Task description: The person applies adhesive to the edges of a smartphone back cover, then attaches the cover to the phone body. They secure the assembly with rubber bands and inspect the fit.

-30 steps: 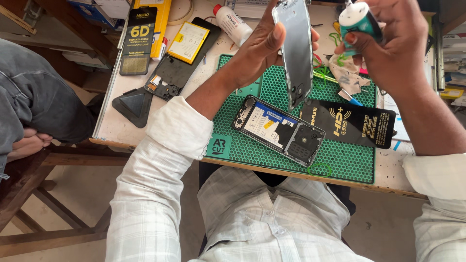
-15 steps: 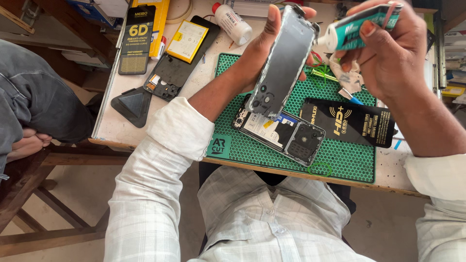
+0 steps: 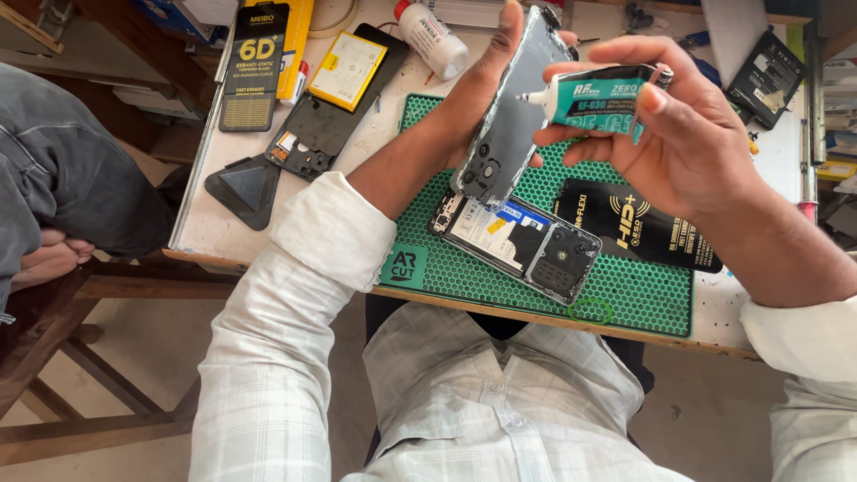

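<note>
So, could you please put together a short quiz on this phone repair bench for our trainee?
1. True or false: the opened phone lies on the green mat.
2. Which does the right hand hold? A) the white bottle B) a teal glue tube C) the yellow battery
3. Fill in: the left hand holds up the phone's back ____.

Key:
1. True; it lies flat there with its insides showing.
2. B; the teal glue tube has its nozzle pointing at the back cover. The white bottle and yellow battery lie on the table.
3. cover
</note>
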### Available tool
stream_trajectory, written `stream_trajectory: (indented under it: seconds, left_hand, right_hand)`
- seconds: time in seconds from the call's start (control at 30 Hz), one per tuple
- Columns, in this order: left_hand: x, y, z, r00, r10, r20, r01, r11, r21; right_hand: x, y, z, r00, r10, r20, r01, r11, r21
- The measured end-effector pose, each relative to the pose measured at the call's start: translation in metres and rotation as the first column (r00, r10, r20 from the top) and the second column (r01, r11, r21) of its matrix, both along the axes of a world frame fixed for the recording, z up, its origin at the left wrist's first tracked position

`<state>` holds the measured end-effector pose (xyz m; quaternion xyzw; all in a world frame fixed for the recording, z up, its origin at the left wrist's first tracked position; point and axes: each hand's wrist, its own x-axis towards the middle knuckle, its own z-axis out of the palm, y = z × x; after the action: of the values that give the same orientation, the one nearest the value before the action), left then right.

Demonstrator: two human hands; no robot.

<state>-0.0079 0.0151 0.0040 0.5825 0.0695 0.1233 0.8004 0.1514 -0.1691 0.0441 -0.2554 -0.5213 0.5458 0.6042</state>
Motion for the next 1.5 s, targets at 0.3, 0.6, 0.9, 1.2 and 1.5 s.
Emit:
stream_trajectory:
  seconds: [0.3, 0.6, 0.9, 1.2, 1.5]
  left_hand:
    - [0.005, 0.005, -0.007, 0.999, -0.018, -0.043, 0.012, 0.988, -0.157]
    - [0.006, 0.004, -0.008, 1.0, -0.014, -0.011, 0.014, 1.0, -0.017]
    - [0.006, 0.004, -0.008, 0.999, -0.016, -0.033, 0.016, 1.0, 0.001]
    - [0.005, 0.005, -0.007, 0.997, -0.011, -0.073, 0.015, 0.998, 0.055]
    - [0.003, 0.001, -0.002, 0.99, 0.058, -0.129, -0.05, 0.997, 0.066]
  right_hand:
    - [-0.001, -0.006, 0.005, 0.969, -0.062, 0.24, 0.03, 0.99, 0.137]
    - [0.003, -0.009, -0.003, 0.771, -0.325, 0.547, 0.262, 0.946, 0.192]
    - [0.007, -0.006, -0.002, 0.908, -0.218, 0.359, 0.135, 0.961, 0.241]
    - [-0.004, 0.002, 0.003, 0.816, -0.318, 0.482, 0.157, 0.926, 0.344]
    - [0.007, 0.003, -0.009, 0.927, -0.207, 0.313, 0.165, 0.974, 0.154]
